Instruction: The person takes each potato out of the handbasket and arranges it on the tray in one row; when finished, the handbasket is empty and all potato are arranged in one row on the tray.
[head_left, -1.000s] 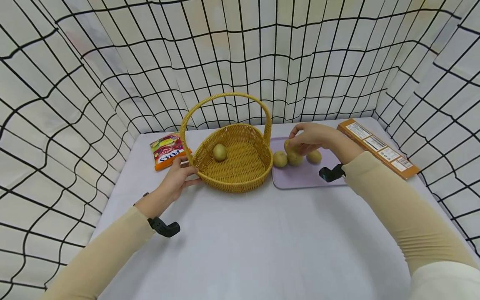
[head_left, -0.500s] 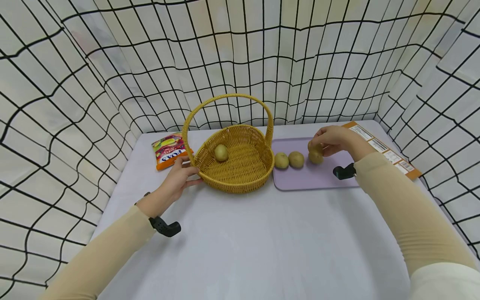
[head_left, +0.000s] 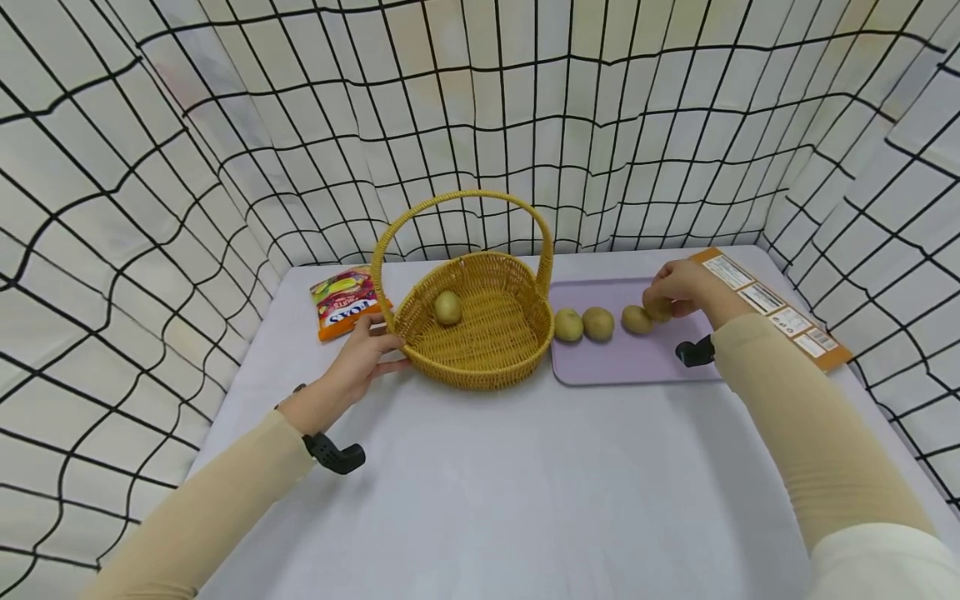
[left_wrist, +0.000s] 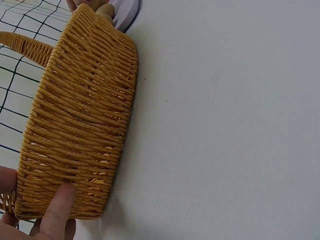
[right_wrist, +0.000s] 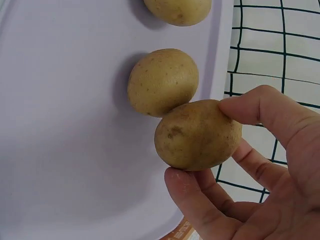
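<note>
My right hand (head_left: 678,287) pinches a brown potato (right_wrist: 197,135) between thumb and fingertips, low over the right part of a lilac tray (head_left: 637,372). That potato touches another potato (right_wrist: 163,82) lying beside it. Further left on the tray, two potatoes (head_left: 597,324) sit close together. A yellow wicker basket (head_left: 480,377) with a tall arched handle stands left of the tray, one potato (head_left: 447,308) inside. My left hand (head_left: 360,358) grips the basket's left side, and in the left wrist view one finger (left_wrist: 57,210) presses its woven wall.
A colourful candy bag (head_left: 347,300) lies behind my left hand. An orange and white box (head_left: 772,308) lies at an angle on the right, partly behind my right hand. Black netting (head_left: 480,125) over white cloth encloses the back and sides of the white table (head_left: 480,483).
My right hand has carried its potato rightward, past the other potatoes, and lowered it beside the rightmost one. My left hand has stayed at the basket.
</note>
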